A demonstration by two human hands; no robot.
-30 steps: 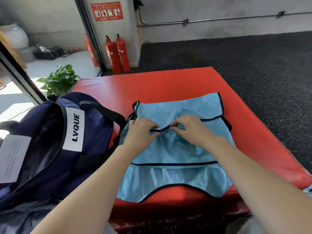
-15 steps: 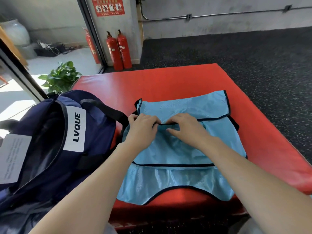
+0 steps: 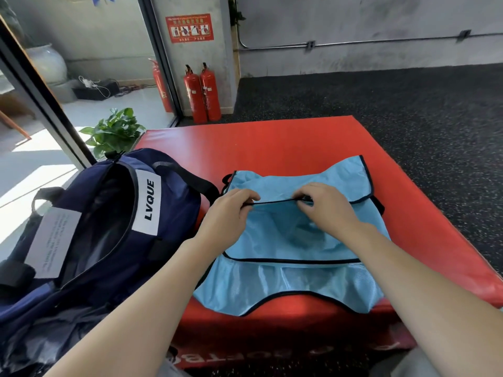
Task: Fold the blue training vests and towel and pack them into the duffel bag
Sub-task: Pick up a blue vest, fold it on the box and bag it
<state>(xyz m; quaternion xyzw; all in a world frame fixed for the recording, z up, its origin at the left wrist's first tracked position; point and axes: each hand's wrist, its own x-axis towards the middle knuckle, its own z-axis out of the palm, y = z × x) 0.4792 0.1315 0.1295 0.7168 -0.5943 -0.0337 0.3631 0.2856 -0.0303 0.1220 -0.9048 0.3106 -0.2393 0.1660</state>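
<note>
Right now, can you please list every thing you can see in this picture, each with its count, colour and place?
training vests: a stack, exact count cannot be told, light blue with black trim, on the mat in front of the person
mat: one, red, on the floor
duffel bag: one, navy, unzipped, white LVQUE label, left of the vests
fire extinguishers: two red by the pillar, a third behind the glass
safety sign: one, red, on the pillar
potted plant: one, green, behind the bag
vase: one, white, far left behind the glass
floor: black, speckled
left hand: pinches the black trim of the top vest
right hand: pinches the same trim, further right
</note>
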